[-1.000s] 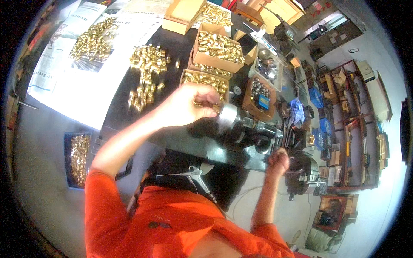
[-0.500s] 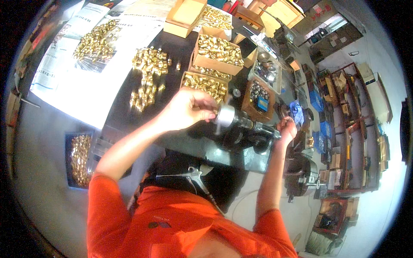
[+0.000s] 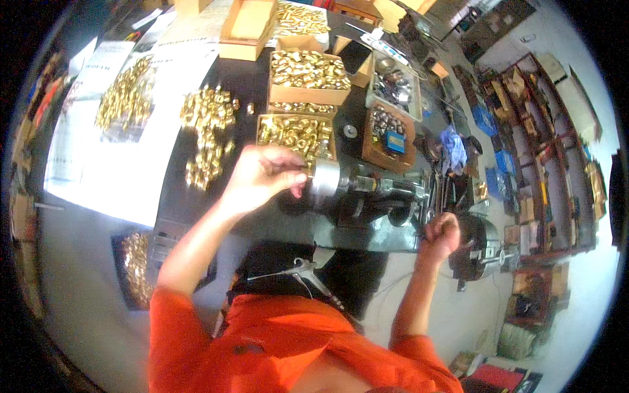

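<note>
On the near side of the black table [image 3: 249, 141], as the head view shows, the person's left hand [image 3: 265, 177] reaches from the left to the open end of a silver, short, cylindrical metal chuck [image 3: 325, 177]. Its thumb and fingers curve toward each other at the chuck's left side; whether this grip pinches a small piece cannot be told. From the chuck a dark metal shaft assembly [image 3: 386, 188] runs to the right. Farther right, the right hand [image 3: 442, 234] has its fingers curled into a closed grip; what it may enclose is hidden. Just beyond the left hand stand open tan cardboard boxes [image 3: 308, 96] filled with shiny brass fittings. To the left, a loose heap of brass fittings [image 3: 208, 111] lies on the table, and farther left another brass heap [image 3: 126, 98] rests on white printed newspaper [image 3: 147, 173]. Beyond the shaft, a brown open tray [image 3: 385, 159] carries metal parts and a small blue box [image 3: 394, 141]; a crumpled blue cloth [image 3: 453, 149] lies to its right.
</note>
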Demonstrator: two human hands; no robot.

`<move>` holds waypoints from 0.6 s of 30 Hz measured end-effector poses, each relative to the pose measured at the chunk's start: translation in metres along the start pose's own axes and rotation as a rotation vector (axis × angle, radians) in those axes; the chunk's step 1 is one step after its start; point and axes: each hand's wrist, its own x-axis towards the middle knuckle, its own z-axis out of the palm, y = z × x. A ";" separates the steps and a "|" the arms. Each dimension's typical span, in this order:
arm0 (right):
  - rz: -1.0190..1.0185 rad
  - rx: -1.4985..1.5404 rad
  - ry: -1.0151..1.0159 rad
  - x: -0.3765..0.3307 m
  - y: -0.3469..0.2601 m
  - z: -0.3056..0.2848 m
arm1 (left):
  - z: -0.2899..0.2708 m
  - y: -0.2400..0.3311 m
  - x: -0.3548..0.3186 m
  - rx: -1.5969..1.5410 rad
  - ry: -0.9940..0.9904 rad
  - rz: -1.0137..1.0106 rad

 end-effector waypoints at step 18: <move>-0.309 0.103 -0.034 0.035 -0.003 0.027 | -0.025 -0.008 0.024 0.372 0.134 -0.066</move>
